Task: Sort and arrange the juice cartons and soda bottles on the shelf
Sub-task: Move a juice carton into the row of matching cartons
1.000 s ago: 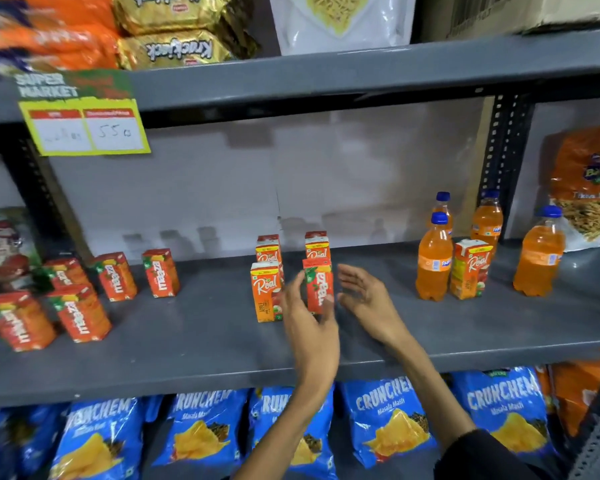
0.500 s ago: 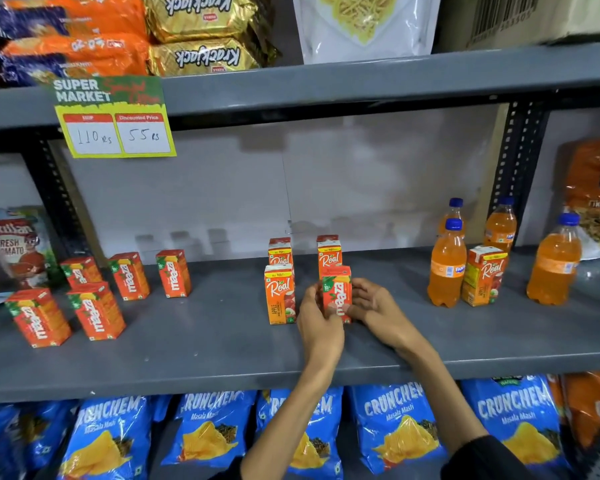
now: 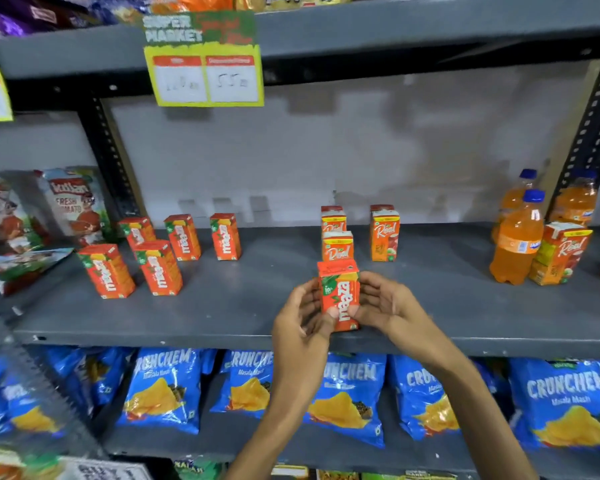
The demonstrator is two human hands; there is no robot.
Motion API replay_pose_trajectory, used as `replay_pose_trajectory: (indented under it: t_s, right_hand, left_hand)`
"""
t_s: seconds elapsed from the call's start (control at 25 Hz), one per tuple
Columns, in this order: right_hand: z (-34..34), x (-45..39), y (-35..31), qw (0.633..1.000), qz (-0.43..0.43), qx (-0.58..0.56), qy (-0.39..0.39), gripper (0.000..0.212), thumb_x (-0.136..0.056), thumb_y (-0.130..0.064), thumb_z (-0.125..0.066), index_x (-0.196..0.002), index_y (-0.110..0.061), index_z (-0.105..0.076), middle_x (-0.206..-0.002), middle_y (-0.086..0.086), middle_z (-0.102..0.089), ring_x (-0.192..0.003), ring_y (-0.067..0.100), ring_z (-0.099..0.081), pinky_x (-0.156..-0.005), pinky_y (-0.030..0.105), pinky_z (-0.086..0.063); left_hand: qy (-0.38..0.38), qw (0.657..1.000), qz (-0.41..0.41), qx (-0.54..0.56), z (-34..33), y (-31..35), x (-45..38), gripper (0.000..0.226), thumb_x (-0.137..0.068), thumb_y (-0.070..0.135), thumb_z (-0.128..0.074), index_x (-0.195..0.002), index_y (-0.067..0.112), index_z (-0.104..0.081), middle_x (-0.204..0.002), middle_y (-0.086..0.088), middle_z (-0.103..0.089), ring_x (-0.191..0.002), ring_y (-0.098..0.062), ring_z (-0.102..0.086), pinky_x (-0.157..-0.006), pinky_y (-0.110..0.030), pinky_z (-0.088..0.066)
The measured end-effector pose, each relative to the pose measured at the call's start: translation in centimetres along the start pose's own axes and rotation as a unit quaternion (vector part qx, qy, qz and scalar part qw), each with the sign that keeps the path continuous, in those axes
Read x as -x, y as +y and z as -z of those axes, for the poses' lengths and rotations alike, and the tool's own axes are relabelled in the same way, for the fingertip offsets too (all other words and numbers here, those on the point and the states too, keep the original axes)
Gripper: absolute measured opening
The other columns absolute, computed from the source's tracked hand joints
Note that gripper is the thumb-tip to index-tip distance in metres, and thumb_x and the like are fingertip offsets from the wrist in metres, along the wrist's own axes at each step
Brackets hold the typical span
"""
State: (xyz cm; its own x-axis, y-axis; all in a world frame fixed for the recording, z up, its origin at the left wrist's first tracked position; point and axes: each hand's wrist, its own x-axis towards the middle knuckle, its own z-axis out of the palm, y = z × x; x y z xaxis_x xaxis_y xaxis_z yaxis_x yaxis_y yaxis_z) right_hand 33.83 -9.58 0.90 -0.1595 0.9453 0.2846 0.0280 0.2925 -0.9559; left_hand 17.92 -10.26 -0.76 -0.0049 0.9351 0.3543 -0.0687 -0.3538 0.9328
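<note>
1. Both hands pinch one upright Maaza carton (image 3: 339, 295) above the front edge of the grey shelf (image 3: 222, 317): the left hand (image 3: 300, 322) presses its left side, the right hand (image 3: 383, 306) its right side.
2. Just behind the held carton stand three Real cartons (image 3: 338, 247), mid-shelf.
3. Five more Maaza cartons (image 3: 160, 266) stand toward the shelf's left end, well apart from the hands.
4. At the right end, orange soda bottles (image 3: 515, 249) stand beside a fourth Real carton (image 3: 561, 254), touching the front bottle.
5. Blue Crunchem bags (image 3: 163, 389) fill the shelf below.
</note>
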Motion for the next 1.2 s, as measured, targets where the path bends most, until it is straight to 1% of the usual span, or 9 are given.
replay_pose_trajectory:
  t_s: [0.2,0.36,0.52,0.64,0.72,0.96,1.04,1.12,1.2]
  right_hand:
    - [-10.0,-4.7,1.3,0.999,0.025,-0.01,-0.017,0.041,-0.081,0.003,-0.067,-0.114,-0.018,-0.058,-0.107,0.003,-0.07,-0.102,0.013,-0.067,-0.09,0.027,-0.054]
    - [-15.6,-10.0,3.0,1.0,0.021,-0.004,0.014,0.041,-0.083,0.01,-0.065,-0.117,-0.009,-0.056,-0.108,0.008,-0.069,-0.098,0.013,-0.068,-0.088,0.025,-0.054]
    - [-18.4,-14.0,3.5,0.999,0.012,0.017,0.05,0.041,-0.084,0.013,-0.06,-0.117,-0.011,-0.053,-0.105,0.004,-0.068,-0.094,0.01,-0.067,-0.082,0.02,-0.055]
    - [-18.9,-15.7,4.2,0.996,0.001,0.029,0.079,0.042,-0.084,0.016,-0.056,-0.119,-0.007,-0.051,-0.113,0.014,-0.066,-0.1,0.02,-0.065,-0.088,0.024,-0.056]
    - [-19.2,-16.4,4.8,0.996,0.001,0.035,0.088,0.043,-0.085,0.016,-0.056,-0.122,-0.005,-0.05,-0.119,0.02,-0.064,-0.102,0.022,-0.064,-0.083,0.019,-0.056]
    - [-19.6,-17.0,5.4,0.993,-0.006,0.052,0.103,0.046,-0.088,0.015,-0.053,-0.13,0.002,-0.043,-0.125,0.022,-0.06,-0.111,0.023,-0.062,-0.082,0.014,-0.055]
    - [-19.4,-16.2,5.1,0.993,-0.014,0.048,0.103,0.05,-0.088,0.011,-0.057,-0.134,0.0,-0.041,-0.125,0.021,-0.06,-0.109,0.022,-0.062,-0.08,0.013,-0.055]
    - [-19.0,-14.8,4.8,0.993,-0.022,0.044,0.106,0.056,-0.089,0.006,-0.06,-0.139,-0.003,-0.038,-0.128,0.019,-0.058,-0.112,0.021,-0.06,-0.083,0.015,-0.054]
    - [-17.8,-12.4,4.6,0.991,-0.019,0.061,0.118,0.052,-0.09,0.0,-0.061,-0.138,-0.008,-0.042,-0.128,0.015,-0.058,-0.118,0.02,-0.059,-0.089,0.016,-0.051]
  left_hand:
    - [0.027,0.999,-0.012,-0.037,10.4,-0.7,-2.7,0.044,-0.09,-0.015,-0.059,-0.114,0.021,-0.063,-0.105,0.007,-0.075,-0.093,0.003,-0.072,-0.078,-0.013,-0.055]
    - [0.054,0.995,-0.021,-0.087,15.7,-2.6,-7.2,0.043,-0.088,-0.015,-0.058,-0.122,0.011,-0.063,-0.113,-0.006,-0.075,-0.105,-0.014,-0.072,-0.093,-0.031,-0.057]
    - [0.05,0.994,-0.003,-0.095,17.3,-2.5,-10.8,0.047,-0.089,-0.016,-0.055,-0.119,0.02,-0.06,-0.11,0.0,-0.071,-0.094,0.005,-0.069,-0.093,-0.022,-0.055]
    - [0.051,0.992,0.02,-0.113,17.4,-3.6,-12.7,0.044,-0.09,-0.013,-0.055,-0.119,0.018,-0.063,-0.11,0.001,-0.071,-0.103,-0.011,-0.069,-0.102,-0.039,-0.055]
    - [0.057,0.99,0.03,-0.122,17.3,-4.3,-13.2,0.043,-0.09,-0.012,-0.054,-0.123,0.014,-0.063,-0.113,-0.001,-0.072,-0.108,-0.016,-0.069,-0.103,-0.042,-0.055]
    - [0.056,0.991,0.021,-0.118,17.2,-4.4,-13.4,0.042,-0.092,-0.011,-0.053,-0.127,0.011,-0.062,-0.114,0.001,-0.071,-0.108,-0.013,-0.068,-0.103,-0.039,-0.055]
    - [0.061,0.992,0.007,-0.108,17.2,-3.9,-12.9,0.043,-0.092,-0.01,-0.056,-0.129,0.01,-0.061,-0.113,0.005,-0.068,-0.107,-0.009,-0.066,-0.103,-0.031,-0.054]
    - [0.112,0.99,-0.019,-0.088,17.3,-3.3,-11.6,0.042,-0.094,-0.006,-0.058,-0.133,0.009,-0.06,-0.116,0.006,-0.066,-0.107,-0.004,-0.063,-0.094,-0.009,-0.051]
    - [0.19,0.978,-0.061,-0.061,16.9,-2.9,-9.5,0.032,-0.096,0.0,-0.059,-0.126,0.01,-0.064,-0.113,0.004,-0.069,-0.1,-0.002,-0.066,-0.083,-0.006,-0.051]
